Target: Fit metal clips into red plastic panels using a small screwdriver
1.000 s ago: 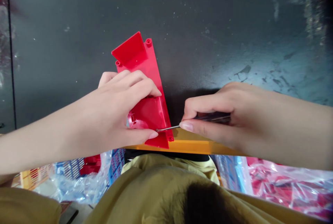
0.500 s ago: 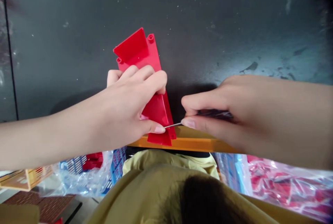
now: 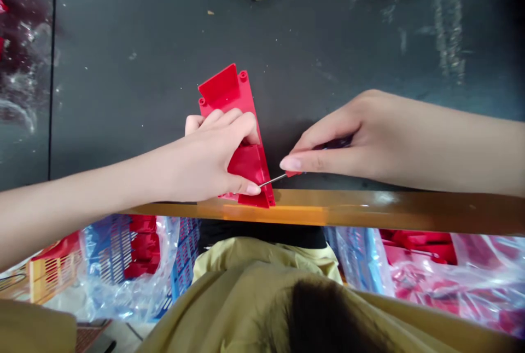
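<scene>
While my left hand (image 3: 205,164) clasps the red plastic panel (image 3: 248,169), my right hand (image 3: 328,142) pinches a thin screwdriver (image 3: 273,180) at the panel's edge. I'd keep both steady next.

Bright, even light fills the view, leaving pale glare across the dark scuffed worktop (image 3: 24,96) at far left and a hot streak along the glossy orange edge strip (image 3: 381,198). Clear crinkled plastic bags (image 3: 484,282) glint. A faint, soft shadow lies beneath the right hand (image 3: 348,145). The wide-angle view bows slightly toward the edges.
</scene>
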A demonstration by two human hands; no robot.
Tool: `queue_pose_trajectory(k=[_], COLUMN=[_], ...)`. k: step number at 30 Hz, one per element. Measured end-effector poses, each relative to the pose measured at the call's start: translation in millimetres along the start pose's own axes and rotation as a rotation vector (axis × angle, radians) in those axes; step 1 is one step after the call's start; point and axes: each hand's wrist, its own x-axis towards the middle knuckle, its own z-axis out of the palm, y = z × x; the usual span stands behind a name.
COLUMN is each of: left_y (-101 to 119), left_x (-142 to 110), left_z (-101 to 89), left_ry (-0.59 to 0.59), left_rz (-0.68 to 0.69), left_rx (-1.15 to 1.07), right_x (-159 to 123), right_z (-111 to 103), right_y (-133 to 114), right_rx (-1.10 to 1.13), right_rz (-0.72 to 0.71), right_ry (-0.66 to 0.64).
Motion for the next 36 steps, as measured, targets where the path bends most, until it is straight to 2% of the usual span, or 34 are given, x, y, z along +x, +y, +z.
queue_pose_trajectory(k=[4, 9, 11, 16, 22, 26, 31, 36], left_y=[-5, -9, -9, -12, -17, -17, -18, -18], left_x=[0, -5, -7, -5, -7, -7, -5, -7], left_z=[-1.8, -7.0, -5.3, 2.3, -1.1, -0.4, 0.0, -1.5], left_ry=[0.001, -0.054, -0.027, 0.063, 0.013, 0.041, 0.029, 0.029], left_rz=[0.016, 0.062, 0.064, 0.099, 0.14, 0.144, 0.166, 0.167], left_rx=[-0.034, -0.123, -0.128, -0.086, -0.151, -0.129, -0.181, -0.157], right_x=[3, 6, 7, 12, 19, 20, 19, 20], right_z=[6, 5, 3, 0, 3, 1, -5, -1], right_y=[3, -4, -6, -5, -1, -3, -7, -1], right_rx=[-0.157, -0.249, -0.262, -0.148, -0.095, -0.099, -0.028, 0.001], right_rz=[-0.074, -0.074, -0.063, -0.092, -0.167, -0.174, -0.182, -0.18], right_ry=[0.054, 0.145, 0.147, 0.111, 0.139, 0.158, 0.118, 0.111])
